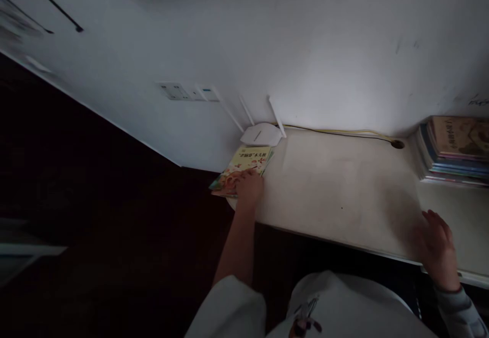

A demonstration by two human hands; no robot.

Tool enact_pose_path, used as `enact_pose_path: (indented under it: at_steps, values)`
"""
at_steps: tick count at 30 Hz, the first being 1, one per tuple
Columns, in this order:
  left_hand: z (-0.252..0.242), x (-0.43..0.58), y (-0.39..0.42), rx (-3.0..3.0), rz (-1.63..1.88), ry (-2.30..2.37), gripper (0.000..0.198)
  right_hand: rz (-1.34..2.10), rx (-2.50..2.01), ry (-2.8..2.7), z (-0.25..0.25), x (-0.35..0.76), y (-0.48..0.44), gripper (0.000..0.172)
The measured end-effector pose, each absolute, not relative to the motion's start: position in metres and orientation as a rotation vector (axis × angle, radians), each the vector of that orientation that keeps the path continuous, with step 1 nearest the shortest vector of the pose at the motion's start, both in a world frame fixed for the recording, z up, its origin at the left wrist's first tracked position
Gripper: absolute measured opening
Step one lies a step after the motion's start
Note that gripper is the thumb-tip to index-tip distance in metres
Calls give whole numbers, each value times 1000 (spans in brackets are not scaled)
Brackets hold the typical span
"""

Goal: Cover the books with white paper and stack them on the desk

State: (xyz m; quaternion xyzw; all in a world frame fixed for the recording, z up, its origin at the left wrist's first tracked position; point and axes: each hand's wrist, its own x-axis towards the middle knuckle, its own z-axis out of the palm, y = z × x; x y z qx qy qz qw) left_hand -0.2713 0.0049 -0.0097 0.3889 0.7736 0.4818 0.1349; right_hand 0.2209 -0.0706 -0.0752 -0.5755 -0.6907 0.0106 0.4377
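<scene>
A small stack of thin picture books [244, 161] lies at the left end of the white desk [324, 185], and its near left corner sticks out past the desk edge. The top cover is pale yellow with dark printed characters and reddish drawings. My left hand [250, 185] rests on the lower part of that cover, fingers spread over it. On the right, my right hand [438, 244] hovers by the desk's front edge, holding nothing, its fingers loosely apart. A white router [262, 134] with upright antennas stands right behind the picture books.
A taller pile of books [454, 149] stands at the desk's right, against the wall. Yellow and black cables [336, 132] run along the back to a round cable hole [398, 144]. Wall sockets [187, 92] are at the left. The floor [133, 236] there is dark.
</scene>
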Motion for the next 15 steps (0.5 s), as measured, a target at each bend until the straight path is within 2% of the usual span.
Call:
enact_pose_path:
  at_steps: [3,6,10,15]
  values:
    - [-5,-265,-6,1181,1232,2404,25,24,-1452,-1731,-76,221,-70,47]
    - [21,-267,-16,1229,1070,2497,32,51,-1461,-1740,-76,221,-71,47]
    - [70,-264,-38,1361,775,2705,25,84,-1483,-1686,-67,218,-73,46]
    - [109,-211,-53,1661,1102,2315,24,71,-1383,-1738,-26,192,-69,48]
